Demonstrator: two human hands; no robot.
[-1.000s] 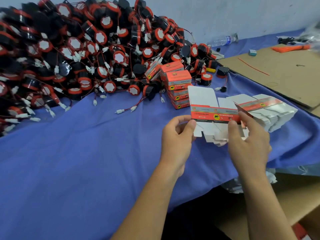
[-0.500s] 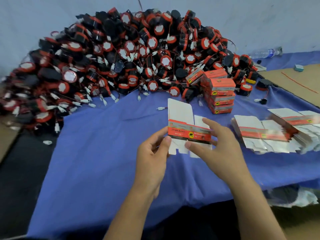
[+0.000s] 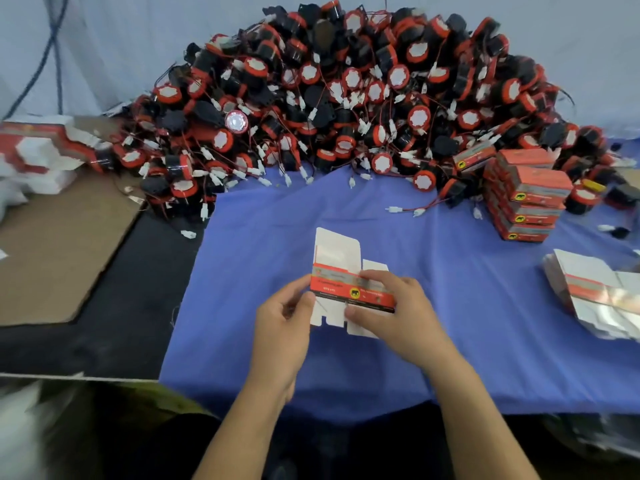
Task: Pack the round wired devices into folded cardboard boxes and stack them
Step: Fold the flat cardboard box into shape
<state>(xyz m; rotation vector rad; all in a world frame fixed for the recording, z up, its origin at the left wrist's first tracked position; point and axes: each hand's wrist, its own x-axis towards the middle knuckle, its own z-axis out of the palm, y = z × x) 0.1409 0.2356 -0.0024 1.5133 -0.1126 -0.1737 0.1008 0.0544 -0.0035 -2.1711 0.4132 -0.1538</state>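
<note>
A flat, unfolded box blank, white with an orange printed band, is held over the blue cloth. My left hand pinches its left edge. My right hand grips its right side, fingers over the top and thumb under the band. A big heap of round black-and-orange wired devices with white plugs fills the back of the table. A stack of packed orange boxes stands at the right. More flat blanks lie at the far right.
The blue cloth covers the table in front of the heap. A brown cardboard sheet lies at the left, with another pile of flat blanks behind it. Loose white plugs on red wires trail onto the cloth.
The view has swung left, so the heap sits centred and the flat blanks lie at the right edge. Both hands carried the blank leftward, away from the pile of blanks, and keep hold of it.
</note>
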